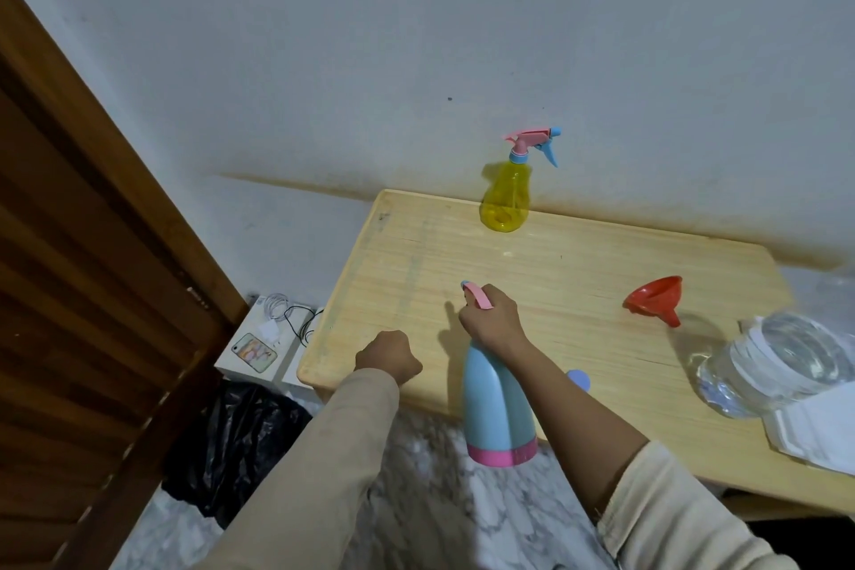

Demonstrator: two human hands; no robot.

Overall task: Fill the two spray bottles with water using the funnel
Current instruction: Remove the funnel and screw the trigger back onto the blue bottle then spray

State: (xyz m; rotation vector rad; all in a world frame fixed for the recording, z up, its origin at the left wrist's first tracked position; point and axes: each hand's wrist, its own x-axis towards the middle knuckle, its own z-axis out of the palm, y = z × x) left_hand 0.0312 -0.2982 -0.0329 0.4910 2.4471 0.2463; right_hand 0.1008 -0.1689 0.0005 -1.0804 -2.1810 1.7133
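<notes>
My left hand (388,356) clenched, empty, at table (416,255) near-left corner. My right hand (492,319) grips head of blue spray bottle (497,407), table near edge. Yellow spray bottle (505,199) upright, table far edge. Red funnel (654,299) on side, table right; clear water bottle (777,366) at table's right end.

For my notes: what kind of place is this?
Probably a room in a home: a wooden table against a plain wall, a marble-patterned floor, and a phone and charger on a box.
</notes>
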